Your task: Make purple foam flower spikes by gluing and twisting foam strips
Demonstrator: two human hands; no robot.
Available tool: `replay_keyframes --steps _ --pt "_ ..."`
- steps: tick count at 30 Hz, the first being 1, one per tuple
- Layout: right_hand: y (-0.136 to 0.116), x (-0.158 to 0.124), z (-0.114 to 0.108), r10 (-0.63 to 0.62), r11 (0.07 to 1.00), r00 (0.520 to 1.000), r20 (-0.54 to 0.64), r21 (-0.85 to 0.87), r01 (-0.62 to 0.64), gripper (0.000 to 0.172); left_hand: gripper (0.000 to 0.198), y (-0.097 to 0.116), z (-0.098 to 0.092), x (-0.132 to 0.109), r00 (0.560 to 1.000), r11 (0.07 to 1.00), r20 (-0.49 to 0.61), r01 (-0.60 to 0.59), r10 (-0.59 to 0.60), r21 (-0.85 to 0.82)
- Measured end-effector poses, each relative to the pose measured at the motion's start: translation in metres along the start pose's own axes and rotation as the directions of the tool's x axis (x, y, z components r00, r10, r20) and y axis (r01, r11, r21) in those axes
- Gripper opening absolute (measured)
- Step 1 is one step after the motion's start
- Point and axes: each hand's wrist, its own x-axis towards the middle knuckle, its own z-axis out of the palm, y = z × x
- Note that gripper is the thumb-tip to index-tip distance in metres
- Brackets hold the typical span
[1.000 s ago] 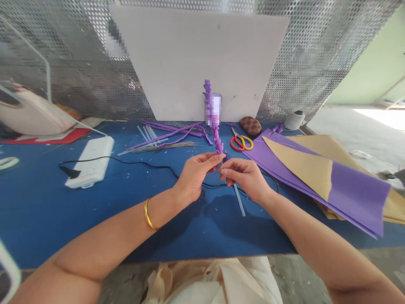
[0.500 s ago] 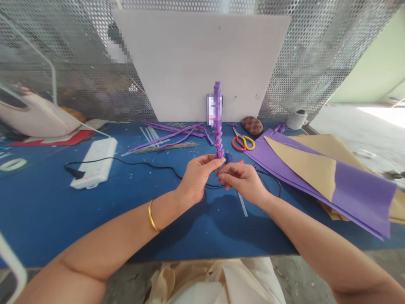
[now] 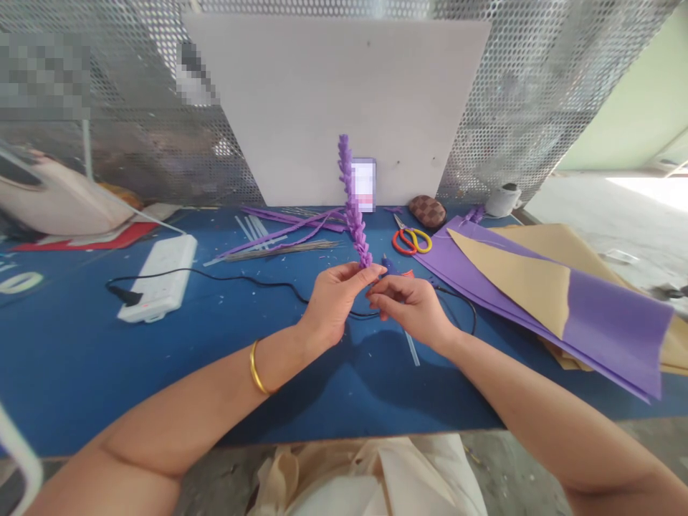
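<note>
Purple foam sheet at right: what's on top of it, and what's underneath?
A tan sheet lies across the purple foam sheet; more tan pokes out below its lower edge. Anything else underneath is covered.

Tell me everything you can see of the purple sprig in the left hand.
The purple sprig is a narrow spike of tightly wound, ruffled strip that looks like craft foam, narrowing toward its tip. It stands nearly upright with its top leaning slightly left, seen against a white board. Its lower end is pinched in the left hand, with the right hand close beside it. Nothing else visibly touches it.
</note>
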Motion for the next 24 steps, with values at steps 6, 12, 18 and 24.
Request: replay_keyframes --steps 6,12,18,24 --pt "0.0015 0.0008 -0.0002 -0.017 0.999 1.000 -0.014 0.048 0.018 0.007 0.023 0.0001 0.0003 -0.0010 0.997 1.000 0.077 0.028 -0.027 -0.012" --pt "0.0021 0.0014 -0.0025 -0.027 0.996 0.997 -0.067 0.077 0.032 0.010 0.020 0.0030 0.0019 -0.0019 0.991 0.996 0.116 0.075 -0.069 -0.053" --pt "0.0013 0.0001 -0.0006 -0.022 1.000 0.998 -0.060 0.010 0.023 0.006 0.017 0.0033 0.0023 -0.0003 0.999 0.991 0.025 0.050 -0.048 -0.121" --pt "0.0065 0.0006 0.0010 -0.010 1.000 1.000 -0.013 -0.014 0.009 0.006 0.016 -0.0015 0.0019 0.0014 0.997 0.997 -0.066 0.041 -0.045 -0.071"
